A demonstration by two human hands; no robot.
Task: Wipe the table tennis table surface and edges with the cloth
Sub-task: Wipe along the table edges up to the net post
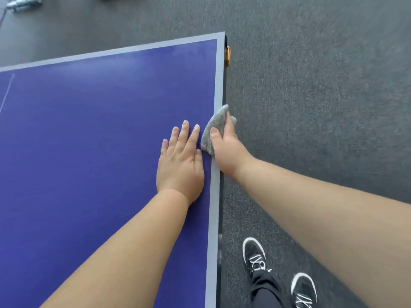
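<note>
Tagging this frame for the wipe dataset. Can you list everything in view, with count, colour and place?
table tennis table: 1, blue with a pale grey border, fills the left half, far corner at top centre
cloth: 1, grey, bunched over the table's right edge
fitting: 1, orange, on the table's side near the far corner
carpet: 1, dark grey, right of and beyond the table
metal object: 1, silvery, on the floor at top left, too blurred to identify
shoes: 2, black with white trim, on the carpet at bottom right
left hand: 1, flat on the blue surface beside the cloth
right hand: 1, grips the cloth at the edge, thumb on top
</note>
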